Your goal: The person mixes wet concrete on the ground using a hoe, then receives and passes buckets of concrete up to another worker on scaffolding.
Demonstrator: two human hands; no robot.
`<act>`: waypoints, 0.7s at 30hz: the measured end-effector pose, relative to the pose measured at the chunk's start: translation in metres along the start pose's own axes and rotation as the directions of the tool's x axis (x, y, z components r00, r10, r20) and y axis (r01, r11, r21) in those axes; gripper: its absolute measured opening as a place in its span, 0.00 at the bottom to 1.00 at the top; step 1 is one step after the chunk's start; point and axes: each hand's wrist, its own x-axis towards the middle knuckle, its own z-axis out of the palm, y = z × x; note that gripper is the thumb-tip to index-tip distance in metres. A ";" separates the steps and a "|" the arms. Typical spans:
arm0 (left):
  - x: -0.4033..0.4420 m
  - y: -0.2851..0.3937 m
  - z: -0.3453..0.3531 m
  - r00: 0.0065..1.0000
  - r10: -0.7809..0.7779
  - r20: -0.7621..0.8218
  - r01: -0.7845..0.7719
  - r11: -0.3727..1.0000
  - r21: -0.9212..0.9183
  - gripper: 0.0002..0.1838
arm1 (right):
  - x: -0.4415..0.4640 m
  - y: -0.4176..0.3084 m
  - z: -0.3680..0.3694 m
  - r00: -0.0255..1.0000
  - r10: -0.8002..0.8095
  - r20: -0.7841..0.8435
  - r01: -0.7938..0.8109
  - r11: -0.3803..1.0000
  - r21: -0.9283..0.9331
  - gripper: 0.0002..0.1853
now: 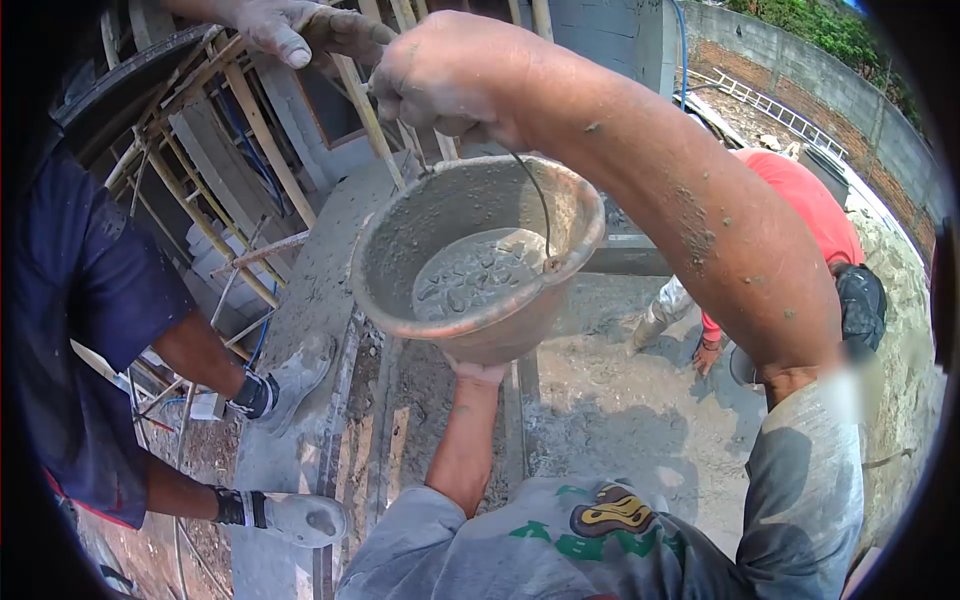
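A mud-caked bucket (470, 320) hangs tilted toward me in mid-air, with wet grey mortar (480, 275) in its bottom. My right hand (435, 85) is closed at the top of its thin wire handle (540, 200), above the far rim. Cement specks cover that forearm. Beneath the bucket, my left hand (475, 370) presses up against its base; the fingers are hidden behind it. Another person's dusty hand (310, 32) reaches in from the top left, its fingertips close to my right hand. Whether the two hands touch, I cannot tell.
To the left, a person in dark blue (110, 270) stands in cement-covered shoes (305, 520) on a concrete ledge (270, 470). A person in red (800, 200) bends over the wet floor (610, 400) at right. Wooden poles (265, 140) stand behind; a ladder (780, 110) lies farther off.
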 end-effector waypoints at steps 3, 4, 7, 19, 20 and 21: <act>0.024 0.025 0.030 0.984 0.150 0.099 -0.154 0.987 0.034 0.34 | 0.040 -0.001 -0.012 0.975 -0.215 -0.064 0.217 0.976 0.026 0.16; 0.030 0.032 0.034 0.978 0.200 0.065 -0.202 0.979 0.033 0.33 | 0.049 -0.001 -0.011 0.972 -0.220 -0.086 0.212 0.973 -0.095 0.15; 0.042 0.053 0.046 0.948 0.318 -0.017 -0.316 0.947 0.060 0.31 | 0.069 0.005 -0.003 0.951 -0.252 -0.177 0.172 0.911 -0.375 0.13; 0.007 0.074 -0.093 0.875 0.162 -0.456 0.145 0.812 0.566 0.24 | -0.171 0.242 0.060 0.978 0.208 0.025 -0.208 0.978 -0.025 0.19; -0.010 0.064 -0.132 0.795 0.093 -0.600 0.267 0.834 0.483 0.22 | -0.215 0.283 0.072 0.914 0.397 0.080 -0.394 0.918 -0.048 0.17; -0.034 0.055 -0.173 0.750 0.033 -0.660 0.337 0.840 0.425 0.22 | -0.258 0.310 0.076 0.770 0.626 0.122 -0.618 0.780 -0.099 0.19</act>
